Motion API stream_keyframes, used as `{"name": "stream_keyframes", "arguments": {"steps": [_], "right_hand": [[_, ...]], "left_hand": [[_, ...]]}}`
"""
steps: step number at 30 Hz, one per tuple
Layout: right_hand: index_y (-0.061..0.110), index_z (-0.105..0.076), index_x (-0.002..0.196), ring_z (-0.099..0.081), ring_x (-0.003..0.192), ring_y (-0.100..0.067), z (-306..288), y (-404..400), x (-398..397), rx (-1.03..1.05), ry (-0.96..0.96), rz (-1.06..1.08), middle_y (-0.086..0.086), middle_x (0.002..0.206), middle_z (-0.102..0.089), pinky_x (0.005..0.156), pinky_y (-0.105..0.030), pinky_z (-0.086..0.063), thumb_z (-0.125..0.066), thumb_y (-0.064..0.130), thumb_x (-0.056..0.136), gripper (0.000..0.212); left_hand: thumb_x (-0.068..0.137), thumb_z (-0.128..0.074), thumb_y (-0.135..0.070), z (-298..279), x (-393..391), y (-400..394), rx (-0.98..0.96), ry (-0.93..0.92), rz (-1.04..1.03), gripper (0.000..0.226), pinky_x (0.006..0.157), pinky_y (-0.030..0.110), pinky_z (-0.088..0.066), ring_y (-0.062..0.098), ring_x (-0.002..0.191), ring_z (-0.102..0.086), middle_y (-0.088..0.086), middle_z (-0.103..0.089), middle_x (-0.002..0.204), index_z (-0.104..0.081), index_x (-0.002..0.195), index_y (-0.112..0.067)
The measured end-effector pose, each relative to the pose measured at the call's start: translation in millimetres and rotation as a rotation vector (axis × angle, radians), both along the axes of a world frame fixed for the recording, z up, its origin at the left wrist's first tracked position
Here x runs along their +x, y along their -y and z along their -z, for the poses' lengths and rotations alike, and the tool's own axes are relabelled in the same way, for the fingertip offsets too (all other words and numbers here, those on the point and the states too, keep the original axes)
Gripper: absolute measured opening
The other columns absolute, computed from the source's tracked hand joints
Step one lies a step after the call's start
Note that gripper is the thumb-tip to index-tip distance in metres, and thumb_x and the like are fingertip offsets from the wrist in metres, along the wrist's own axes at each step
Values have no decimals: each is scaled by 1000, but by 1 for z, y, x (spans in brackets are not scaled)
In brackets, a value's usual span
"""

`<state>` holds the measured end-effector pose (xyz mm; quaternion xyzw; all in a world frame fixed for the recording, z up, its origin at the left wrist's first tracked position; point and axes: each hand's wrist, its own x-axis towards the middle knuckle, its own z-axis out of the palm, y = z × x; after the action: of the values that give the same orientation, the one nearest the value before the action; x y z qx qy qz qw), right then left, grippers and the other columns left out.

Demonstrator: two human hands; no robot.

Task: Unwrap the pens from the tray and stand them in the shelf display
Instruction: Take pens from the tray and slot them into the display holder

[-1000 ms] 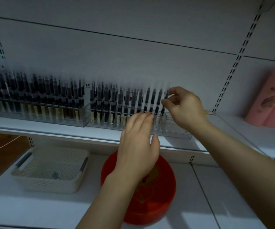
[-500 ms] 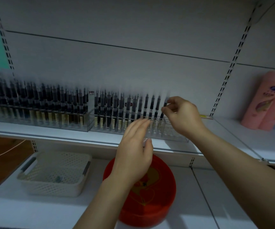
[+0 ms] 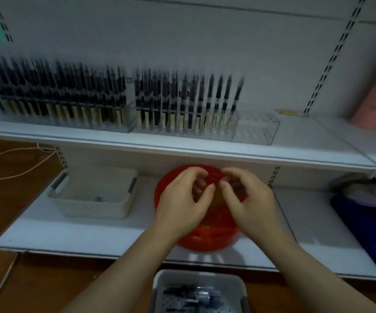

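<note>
The wrapped pens lay jumbled in a grey perforated tray at the bottom edge of the view, on the floor below the lower shelf. None was in either hand. On the upper shelf, the clear display rack held upright pens across most of its width, the last of them leaning slightly at the right end of the filled rows, with empty cells left at the rack's far right. A second, fuller rack stood touching it on the left.

Both hands hovered close together over a red round tub on the lower shelf. The left hand and the right hand had their fingers curled inward, thumbs nearly meeting. Blur kept me from telling whether anything thin, such as a scrap of wrapper, was pinched between them, so I cannot say if they grasped something or were merely curled. Meeting above the tub suggested it served as a bin for wrappers, though its contents were not visible.

A cream basket sat left of the tub, and a dark blue bag lay at the right end of that shelf. Judging by the free cells and the stock in the tray, the job was well along but unfinished.
</note>
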<state>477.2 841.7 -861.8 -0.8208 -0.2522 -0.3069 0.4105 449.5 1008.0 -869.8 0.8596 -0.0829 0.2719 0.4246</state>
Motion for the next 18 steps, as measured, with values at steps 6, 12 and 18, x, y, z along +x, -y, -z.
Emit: {"name": "stream_keyframes", "arguments": {"steps": [6, 12, 18], "right_hand": [[23, -66, 125, -59, 92, -3, 110, 17, -29, -313, -400, -113, 10, 108, -66, 77, -11, -43, -66, 25, 95, 30], [26, -57, 134, -61, 106, -11, 192, 30, -55, -714, -628, -240, 9, 118, -64, 89, -27, -50, -57, 36, 98, 38], [23, -61, 108, -63, 101, -20, 232, 34, -53, -992, -688, -242, 1, 110, -66, 87, -36, -50, -53, 31, 95, 18]], "left_hand": [[95, -54, -40, 89, -24, -18, 443, -380, 224, 28, 82, 38, -53, 11, 100, -60, -9, -64, 110, -54, 121, -30], [96, -49, -33, 160, -49, -28, 644, -712, 333, 25, 81, 38, -50, 25, 103, -61, 5, -65, 114, -56, 115, -19], [97, -56, -34, 193, -51, -32, 588, -855, 395, 21, 80, 32, -45, 20, 103, -58, 3, -64, 115, -57, 112, -20]]}}
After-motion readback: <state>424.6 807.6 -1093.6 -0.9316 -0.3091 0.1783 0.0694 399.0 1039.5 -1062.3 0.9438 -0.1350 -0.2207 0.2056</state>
